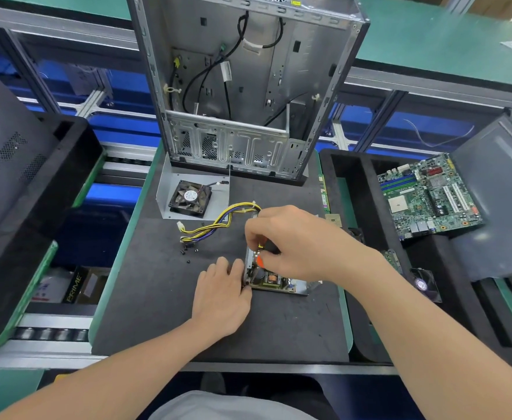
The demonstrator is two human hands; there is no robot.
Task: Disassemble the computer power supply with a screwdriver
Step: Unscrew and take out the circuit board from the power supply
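Observation:
The opened power supply [274, 281] lies on the dark mat [163, 298], its circuit board and metal base showing below my right hand. My right hand [291, 241] grips a screwdriver [260, 258] with an orange and black handle, held over the supply's left wall. My left hand [223, 294] rests on the mat, its fingertips pressed against the supply's left edge. A bundle of yellow, black and purple wires [218, 222] runs from the supply to the left. Several small black screws [186, 250] lie loose on the mat.
An empty metal computer case [239, 86] stands upright behind the mat. A metal cover [165, 189] with a black fan [190, 198] lies before it. A motherboard [427, 197] sits in the black foam tray [355, 189] at right. A dark panel [12, 165] leans at left.

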